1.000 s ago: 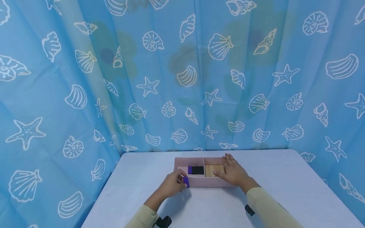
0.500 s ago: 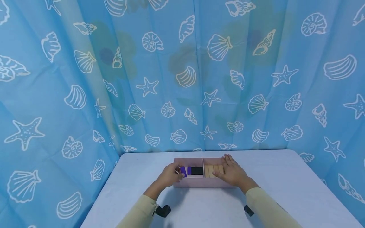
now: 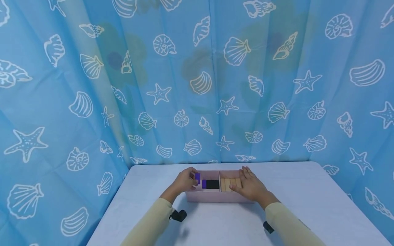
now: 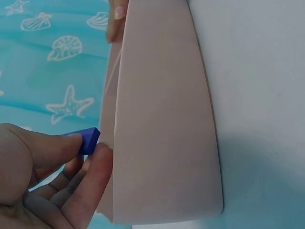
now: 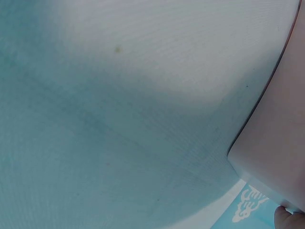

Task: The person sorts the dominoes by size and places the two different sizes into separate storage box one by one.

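A pink box [image 3: 220, 197] with a divider stands on the table. My left hand [image 3: 185, 180] is at the box's left end and pinches a small purple block [image 3: 197, 178] between thumb and fingers. In the left wrist view the purple block [image 4: 88, 141] shows beside the box's rim. Inside the left compartment lie black blocks [image 3: 212, 184] with a purple block [image 3: 204, 184] at their left end. Several wooden blocks [image 3: 228, 184] lie side by side in the right compartment. My right hand [image 3: 253, 186] rests over the box's right end, its fingers straight, covering part of that compartment.
A white cloth covers the table [image 3: 221, 225]. Behind it hangs a blue curtain [image 3: 197, 102] with shell and starfish prints. A black wrist camera [image 3: 179, 215] is strapped below my left sleeve, another camera [image 3: 268, 227] below the right one.
My left hand has carried the purple block from the box's front left, up and back over the rim, to the left compartment. The right hand has stayed on the box's right end.
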Demonstrator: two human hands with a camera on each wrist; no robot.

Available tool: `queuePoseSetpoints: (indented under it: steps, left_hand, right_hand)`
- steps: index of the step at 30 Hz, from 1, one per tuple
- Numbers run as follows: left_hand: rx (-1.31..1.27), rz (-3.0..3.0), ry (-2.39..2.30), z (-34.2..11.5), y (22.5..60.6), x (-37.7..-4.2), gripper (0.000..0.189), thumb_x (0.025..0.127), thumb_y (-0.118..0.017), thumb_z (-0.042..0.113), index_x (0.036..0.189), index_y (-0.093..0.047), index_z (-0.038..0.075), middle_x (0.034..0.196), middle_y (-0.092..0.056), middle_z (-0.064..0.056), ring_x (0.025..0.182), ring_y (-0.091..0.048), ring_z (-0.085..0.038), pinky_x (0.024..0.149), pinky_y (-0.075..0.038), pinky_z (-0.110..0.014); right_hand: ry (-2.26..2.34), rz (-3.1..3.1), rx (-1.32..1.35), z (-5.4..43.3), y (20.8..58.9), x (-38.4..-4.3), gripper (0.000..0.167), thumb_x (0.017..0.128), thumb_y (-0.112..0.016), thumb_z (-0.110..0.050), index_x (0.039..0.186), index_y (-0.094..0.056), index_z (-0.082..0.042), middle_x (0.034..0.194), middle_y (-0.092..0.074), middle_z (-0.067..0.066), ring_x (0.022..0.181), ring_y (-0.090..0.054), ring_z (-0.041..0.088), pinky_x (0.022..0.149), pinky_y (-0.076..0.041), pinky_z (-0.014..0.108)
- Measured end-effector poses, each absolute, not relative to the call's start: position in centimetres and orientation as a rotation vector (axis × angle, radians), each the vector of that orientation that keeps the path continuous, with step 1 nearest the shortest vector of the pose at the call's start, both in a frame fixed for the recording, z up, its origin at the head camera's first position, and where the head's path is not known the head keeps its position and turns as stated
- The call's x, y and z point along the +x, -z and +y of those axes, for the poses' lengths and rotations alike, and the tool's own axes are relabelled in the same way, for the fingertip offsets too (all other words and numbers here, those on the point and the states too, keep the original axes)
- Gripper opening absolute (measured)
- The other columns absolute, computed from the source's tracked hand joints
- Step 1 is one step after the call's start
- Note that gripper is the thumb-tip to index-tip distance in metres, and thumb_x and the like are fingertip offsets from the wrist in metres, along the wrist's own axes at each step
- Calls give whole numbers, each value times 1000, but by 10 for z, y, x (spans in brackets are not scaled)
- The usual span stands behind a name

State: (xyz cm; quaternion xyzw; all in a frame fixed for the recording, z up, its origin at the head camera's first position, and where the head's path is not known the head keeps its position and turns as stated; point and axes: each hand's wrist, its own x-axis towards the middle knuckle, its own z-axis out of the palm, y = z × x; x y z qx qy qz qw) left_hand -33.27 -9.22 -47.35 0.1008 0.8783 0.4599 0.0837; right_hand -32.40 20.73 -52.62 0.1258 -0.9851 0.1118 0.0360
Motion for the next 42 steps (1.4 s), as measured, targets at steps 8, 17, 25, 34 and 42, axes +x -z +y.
queuePoseSetpoints:
  steps: [8,17,25,34,42]
  left_hand:
    - [269,2625,-1360,-85,474,-340,36,93,-61,-2,127,-52,2,90,-58,-9,78,-65,-20,65,-58,-33]
    - [258,2612,-1354,-81,478,-346,32,94,-58,-4,126,-59,2,103,-62,-13,81,-66,-21,69,-58,-35]
    - [210,2565,-1377,-75,485,-352,33,94,-57,-3,126,-61,4,105,-62,-14,83,-66,-23,69,-58,-35]
    - [89,2611,-1329,-67,489,-357,31,94,-53,-4,123,-62,0,104,-63,-17,79,-67,-25,64,-58,-35]
    - [110,2839,-1042,-50,493,-359,26,94,-52,1,115,-68,0,101,-66,-12,89,-63,-25,71,-57,-36]
  right_hand:
    - [-345,-3020,404,206,526,-323,100,90,-43,-70,148,-25,10,156,-17,27,144,-10,42,114,-16,55]
    - [-343,-3020,409,207,525,-323,100,91,-43,-69,148,-25,11,156,-16,28,144,-10,42,114,-15,54]
    - [-342,-3016,401,209,525,-324,100,91,-43,-69,147,-24,12,156,-16,29,144,-9,43,114,-15,54]
    - [-368,-3029,409,209,529,-325,101,91,-42,-70,147,-24,12,156,-15,29,144,-8,43,114,-14,55]
    - [-362,-3024,398,209,528,-326,101,90,-42,-71,148,-24,10,156,-15,27,145,-8,42,115,-14,54]
